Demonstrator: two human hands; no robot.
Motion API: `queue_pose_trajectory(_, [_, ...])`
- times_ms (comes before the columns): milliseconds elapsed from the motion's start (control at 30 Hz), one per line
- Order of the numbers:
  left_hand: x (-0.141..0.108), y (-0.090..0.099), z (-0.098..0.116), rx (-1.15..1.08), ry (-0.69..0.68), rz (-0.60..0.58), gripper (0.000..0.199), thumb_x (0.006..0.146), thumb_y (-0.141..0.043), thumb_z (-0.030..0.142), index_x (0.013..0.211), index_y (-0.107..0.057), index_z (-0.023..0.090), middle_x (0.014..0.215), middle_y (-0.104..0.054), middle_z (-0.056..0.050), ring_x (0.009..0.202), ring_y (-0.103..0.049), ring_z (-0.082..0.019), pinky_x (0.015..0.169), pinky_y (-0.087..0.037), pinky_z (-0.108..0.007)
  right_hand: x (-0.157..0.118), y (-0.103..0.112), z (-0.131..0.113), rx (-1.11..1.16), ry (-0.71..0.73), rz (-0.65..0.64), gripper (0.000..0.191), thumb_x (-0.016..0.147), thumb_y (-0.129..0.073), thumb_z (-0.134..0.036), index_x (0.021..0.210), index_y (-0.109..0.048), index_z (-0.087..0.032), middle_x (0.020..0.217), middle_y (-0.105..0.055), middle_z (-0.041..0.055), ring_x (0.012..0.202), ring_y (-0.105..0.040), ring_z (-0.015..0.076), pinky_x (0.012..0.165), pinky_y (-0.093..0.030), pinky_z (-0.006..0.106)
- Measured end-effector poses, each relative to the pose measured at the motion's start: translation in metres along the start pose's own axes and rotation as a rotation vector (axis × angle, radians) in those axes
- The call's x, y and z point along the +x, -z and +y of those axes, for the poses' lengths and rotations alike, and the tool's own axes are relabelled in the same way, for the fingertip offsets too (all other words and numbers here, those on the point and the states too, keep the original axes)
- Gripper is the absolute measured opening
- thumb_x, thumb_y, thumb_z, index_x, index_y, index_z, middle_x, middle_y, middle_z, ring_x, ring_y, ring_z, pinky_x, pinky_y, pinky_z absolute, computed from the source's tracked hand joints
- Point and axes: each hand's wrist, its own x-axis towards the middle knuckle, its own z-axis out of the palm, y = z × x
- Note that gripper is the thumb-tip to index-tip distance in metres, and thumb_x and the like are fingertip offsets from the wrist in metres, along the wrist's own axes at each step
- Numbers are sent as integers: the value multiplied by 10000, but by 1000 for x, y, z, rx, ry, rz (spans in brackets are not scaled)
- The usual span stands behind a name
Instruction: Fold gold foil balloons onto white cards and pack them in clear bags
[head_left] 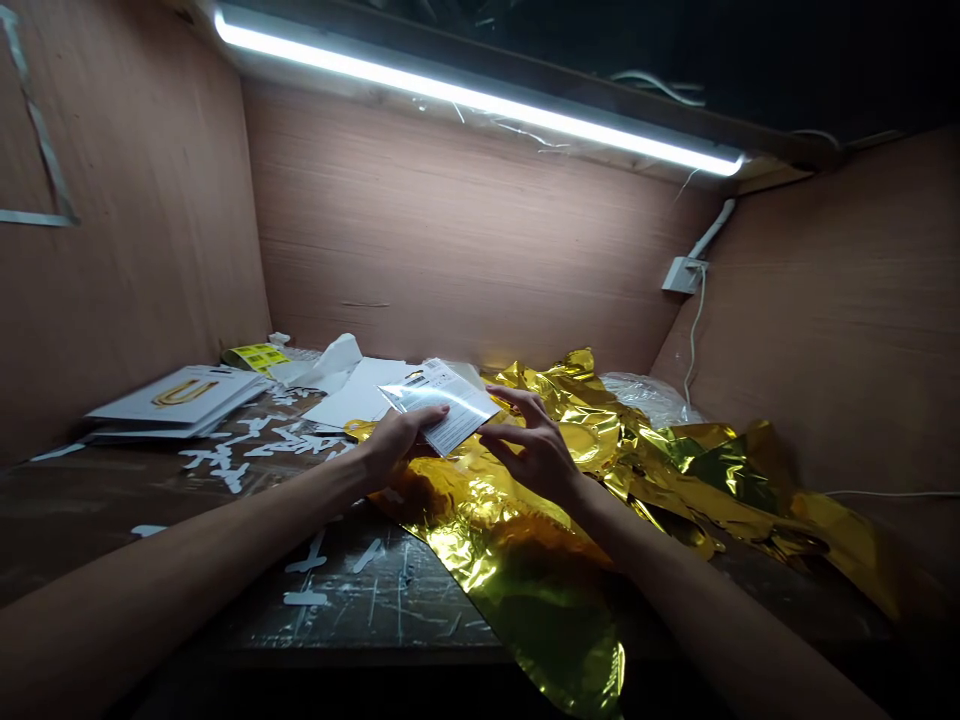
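Note:
My left hand (397, 440) is closed on the near left side of a flat printed packet (450, 410), its thumb lying across the top. The packet is white with small print, has a hang hole at its far left end and shines like clear plastic. At its right edge is my right hand (536, 440), fingers apart and curved, the tips very near or touching the packet. Beneath both hands lies crumpled gold foil (480, 510), one flap of which hangs over the table's front edge.
A stack of white cards (180, 400) printed with a gold U lies on the left. Small white paper scraps (292, 440) are scattered on the dark table (360, 610). White sheets (356, 390), a yellow label sheet (257, 358) and clear plastic (649, 397) lie toward the back wall.

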Motion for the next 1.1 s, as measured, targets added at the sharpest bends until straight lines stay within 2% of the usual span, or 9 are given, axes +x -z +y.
queue_pose_trajectory(233, [2, 1, -1, -38, -94, 5, 358, 759, -829, 271, 1061, -706, 123, 965, -733, -97, 758, -681, -178, 650, -577, -277, -2, -3, -13, -71, 28, -77, 272, 939, -673, -245, 1181, -755, -339, 1569, -437, 47, 1387, -440, 309, 1067, -443, 527])
queue_pose_trajectory(333, [0, 0, 1, -43, -114, 0, 379, 766, -823, 270, 1089, -696, 119, 995, -736, -106, 808, -698, -200, 695, -591, -302, -2, -4, -19, -89, -8, -106, 322, 945, -658, -264, 1251, -722, -340, 1599, -389, 51, 1414, -396, 331, 1084, -412, 551])
queue_pose_trajectory(500, [-2, 0, 2, -28, -166, -9, 387, 768, -827, 275, 1098, -692, 125, 1027, -743, -112, 842, -711, -220, 772, -600, -356, -3, -6, -22, -46, -68, -113, 286, 923, -677, -265, 1178, -759, -366, 1617, -354, 14, 1428, -372, 346, 1098, -390, 562])
queue_pose_trajectory(567, [-2, -1, 1, -21, -179, -10, 397, 771, -826, 290, 1107, -686, 132, 1050, -742, -110, 837, -710, -218, 752, -601, -354, -4, -6, -22, -42, -74, -109, 298, 917, -679, -240, 1161, -763, -389, 1620, -349, -9, 1426, -376, 347, 1093, -390, 566])
queue_pose_trajectory(700, [-4, -3, 2, 3, -201, 15, 456, 758, -840, 349, 1118, -675, 122, 1049, -740, -122, 793, -703, -218, 642, -595, -330, -6, -7, -20, -69, -126, -52, 386, 925, -661, -210, 1251, -720, -409, 1634, -329, -16, 1436, -356, 352, 1108, -363, 602])
queue_pose_trajectory(833, [-6, -4, 2, 90, -238, 33, 435, 745, -854, 435, 997, -712, 111, 924, -752, -119, 650, -682, -197, 572, -571, -321, -6, -16, -15, 70, -304, 68, 275, 960, -639, -279, 1188, -762, -370, 1606, -359, 6, 1430, -370, 330, 1150, -351, 607])
queue_pose_trajectory(933, [-8, -3, 0, 304, -217, 87, 451, 788, -802, 541, 726, -732, 100, 660, -715, -122, 553, -663, -201, 650, -573, -357, -6, -27, -6, 301, -523, 206, 194, 912, -719, -376, 1069, -808, -306, 1513, -444, 69, 1320, -486, 292, 1116, -442, 539])
queue_pose_trajectory(1000, [-10, -4, -2, 417, -221, 92, 504, 815, -767, 573, 610, -710, 117, 553, -670, -122, 545, -664, -213, 671, -564, -358, -7, -35, 2, 451, -669, 273, 243, 845, -783, -440, 997, -820, -254, 1429, -488, 111, 1266, -528, 282, 1058, -506, 489])
queue_pose_trajectory(1100, [-12, -5, -5, 405, -285, 15, 399, 816, -785, 529, 781, -758, 133, 656, -713, -101, 550, -665, -204, 601, -548, -339, -10, -43, 11, 655, -795, 353, 315, 753, -842, -485, 918, -810, -219, 1322, -543, 123, 1243, -558, 278, 1014, -536, 446])
